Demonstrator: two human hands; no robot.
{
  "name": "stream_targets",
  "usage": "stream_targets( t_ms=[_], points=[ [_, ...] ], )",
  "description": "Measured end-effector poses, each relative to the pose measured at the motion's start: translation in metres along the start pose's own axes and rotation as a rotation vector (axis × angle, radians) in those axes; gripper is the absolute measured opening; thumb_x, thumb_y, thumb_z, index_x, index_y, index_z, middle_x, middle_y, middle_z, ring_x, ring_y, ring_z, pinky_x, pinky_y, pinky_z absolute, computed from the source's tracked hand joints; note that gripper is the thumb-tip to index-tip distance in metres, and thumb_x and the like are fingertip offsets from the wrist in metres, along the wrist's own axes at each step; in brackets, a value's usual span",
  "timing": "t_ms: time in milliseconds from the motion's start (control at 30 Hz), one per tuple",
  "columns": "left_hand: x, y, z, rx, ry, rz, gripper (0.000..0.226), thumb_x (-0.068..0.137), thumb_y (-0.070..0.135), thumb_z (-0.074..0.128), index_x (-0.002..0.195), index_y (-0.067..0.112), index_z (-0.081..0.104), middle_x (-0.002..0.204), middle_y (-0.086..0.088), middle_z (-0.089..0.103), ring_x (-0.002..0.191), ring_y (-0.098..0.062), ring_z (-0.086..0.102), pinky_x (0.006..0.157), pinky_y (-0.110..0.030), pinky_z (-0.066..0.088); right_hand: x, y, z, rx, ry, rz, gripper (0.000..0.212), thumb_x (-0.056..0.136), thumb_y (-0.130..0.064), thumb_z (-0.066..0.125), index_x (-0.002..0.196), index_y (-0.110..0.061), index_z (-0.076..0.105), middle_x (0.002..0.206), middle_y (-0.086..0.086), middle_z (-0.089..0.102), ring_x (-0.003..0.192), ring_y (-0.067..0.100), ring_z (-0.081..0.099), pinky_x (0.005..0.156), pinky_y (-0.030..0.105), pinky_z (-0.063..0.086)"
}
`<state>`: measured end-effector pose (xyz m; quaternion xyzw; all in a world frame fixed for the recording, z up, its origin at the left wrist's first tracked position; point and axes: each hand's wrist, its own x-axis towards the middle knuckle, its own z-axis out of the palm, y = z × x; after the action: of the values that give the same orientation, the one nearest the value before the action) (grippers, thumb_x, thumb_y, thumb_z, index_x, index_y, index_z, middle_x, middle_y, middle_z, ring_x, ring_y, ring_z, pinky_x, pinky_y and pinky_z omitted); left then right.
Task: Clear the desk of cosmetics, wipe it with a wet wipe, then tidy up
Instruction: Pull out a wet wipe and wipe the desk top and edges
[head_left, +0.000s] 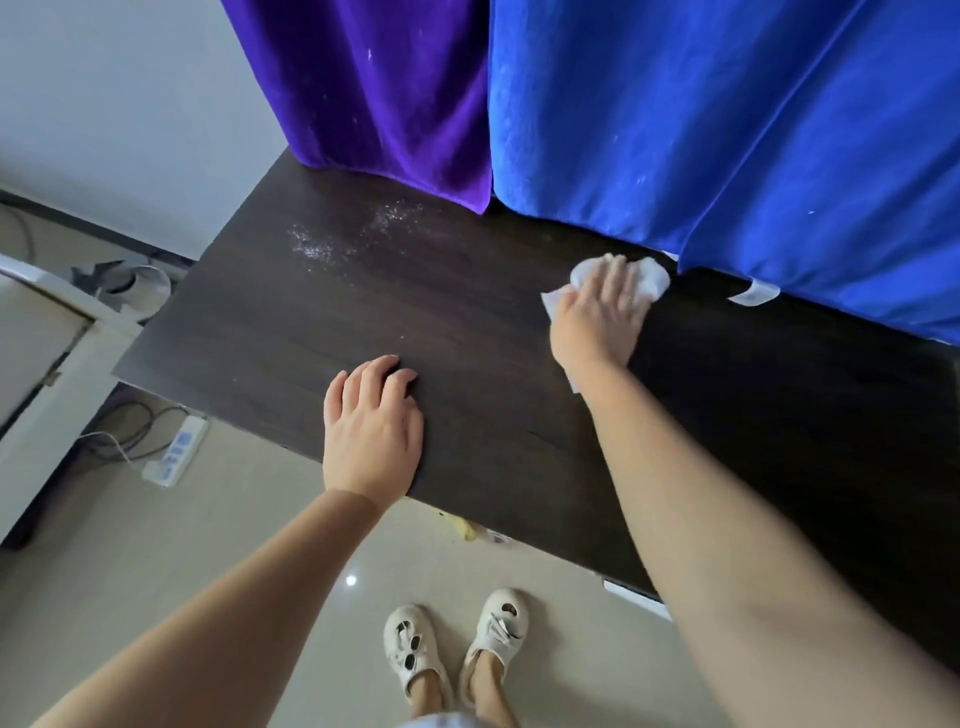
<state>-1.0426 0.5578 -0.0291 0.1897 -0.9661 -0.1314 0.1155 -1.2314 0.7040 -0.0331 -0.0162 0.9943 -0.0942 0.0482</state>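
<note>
A dark wooden desk (467, 395) fills the middle of the view. My right hand (597, 317) lies flat on a white wet wipe (652, 278), pressing it onto the desk near the far edge, right of centre. My left hand (371, 431) rests palm down on the desk's near edge, fingers slightly curled, holding nothing. White powder specks (332, 241) are scattered over the far left part of the desk. No cosmetics show on the desk.
A purple curtain (374, 88) and a blue curtain (727, 119) hang along the desk's far edge. A strip of white tape (753, 296) lies under the blue curtain. A power strip (176, 452) with cables lies on the floor at left, beside white furniture (47, 364).
</note>
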Motion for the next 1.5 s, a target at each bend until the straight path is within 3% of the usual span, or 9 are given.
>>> stream_targets(
  t_ms=[200,433,533,800,900,1100,1233,1400,1500],
  points=[
    [-0.001,-0.001,0.001,-0.001,0.015,0.006,0.036,0.091,0.024,0.030,0.107,0.009,0.058,0.120,-0.011,0.058,0.113,-0.031,0.050,0.108,-0.046,0.028,-0.006,-0.044,0.006,-0.098,-0.151,-0.734,0.051,0.101,-0.029,0.019,0.148,-0.015,0.006,0.159,0.002,0.002,0.146,0.016,-0.002,0.117,0.036,-0.004],
    [-0.001,0.000,-0.002,-0.011,-0.015,-0.001,0.038,0.090,0.025,0.030,0.107,0.009,0.060,0.119,-0.010,0.059,0.112,-0.031,0.051,0.106,-0.049,0.032,0.003,0.141,-0.024,-0.060,0.069,-0.086,0.063,0.089,-0.035,0.010,0.141,-0.006,0.030,0.150,0.018,0.029,0.140,0.031,0.022,0.112,0.051,0.019],
    [0.000,-0.001,-0.003,-0.005,-0.041,-0.001,0.040,0.090,0.027,0.028,0.107,0.010,0.060,0.119,-0.009,0.059,0.113,-0.031,0.052,0.106,-0.049,0.033,-0.012,0.129,-0.028,-0.006,0.052,0.201,0.052,0.097,-0.023,0.023,0.144,-0.002,0.021,0.154,0.019,0.018,0.143,0.031,0.014,0.113,0.054,0.014],
    [0.000,-0.005,0.002,-0.246,0.089,-0.058,0.036,0.089,0.025,0.034,0.119,0.008,0.046,0.123,-0.012,0.056,0.116,-0.024,0.044,0.110,-0.039,0.024,-0.048,-0.104,0.021,-0.116,-0.101,-0.585,0.056,0.100,-0.031,0.020,0.148,-0.012,-0.001,0.159,0.005,-0.003,0.146,0.018,-0.006,0.118,0.039,-0.005],
    [0.000,-0.014,-0.007,-0.488,0.073,-0.068,0.041,0.088,0.023,0.032,0.124,0.006,0.045,0.129,-0.012,0.051,0.123,-0.021,0.038,0.114,-0.040,0.017,-0.076,-0.119,0.022,-0.189,-0.167,-0.813,0.057,0.100,-0.030,0.022,0.148,-0.015,-0.004,0.158,-0.001,-0.007,0.145,0.014,-0.009,0.116,0.035,-0.009],
    [0.023,-0.122,-0.043,-0.484,0.081,0.006,0.042,0.090,0.022,0.031,0.122,0.002,0.048,0.130,-0.015,0.050,0.122,-0.020,0.035,0.114,-0.046,0.015,-0.088,0.000,0.011,-0.075,0.067,-0.051,0.071,0.086,-0.040,0.003,0.145,-0.006,0.024,0.154,0.015,0.023,0.144,0.029,0.015,0.116,0.047,0.014],
    [0.056,-0.198,-0.058,-0.355,0.054,-0.115,0.039,0.090,0.023,0.033,0.119,0.004,0.051,0.130,-0.015,0.050,0.120,-0.030,0.040,0.109,-0.047,0.026,-0.137,-0.004,0.017,0.005,0.112,0.394,0.061,0.091,-0.030,0.012,0.145,-0.003,0.019,0.155,0.017,0.019,0.144,0.030,0.012,0.113,0.054,0.015],
    [0.071,-0.203,-0.066,-0.451,-0.102,-0.387,0.038,0.095,0.029,0.029,0.130,0.023,0.043,0.140,0.004,0.043,0.125,-0.020,0.042,0.097,-0.036,0.034,-0.169,-0.161,0.055,-0.035,0.091,-0.067,0.055,0.088,-0.025,0.022,0.134,0.000,0.038,0.139,0.018,0.043,0.134,0.036,0.033,0.107,0.050,0.021],
    [0.071,-0.201,-0.071,-0.544,-0.101,-0.502,0.041,0.096,0.031,0.026,0.135,0.028,0.037,0.141,0.009,0.044,0.123,-0.019,0.045,0.097,-0.033,0.032,-0.180,-0.261,0.074,0.022,0.043,-0.331,0.060,0.087,-0.030,0.025,0.140,-0.001,0.033,0.149,0.015,0.035,0.140,0.032,0.026,0.113,0.046,0.010]
  ],
)
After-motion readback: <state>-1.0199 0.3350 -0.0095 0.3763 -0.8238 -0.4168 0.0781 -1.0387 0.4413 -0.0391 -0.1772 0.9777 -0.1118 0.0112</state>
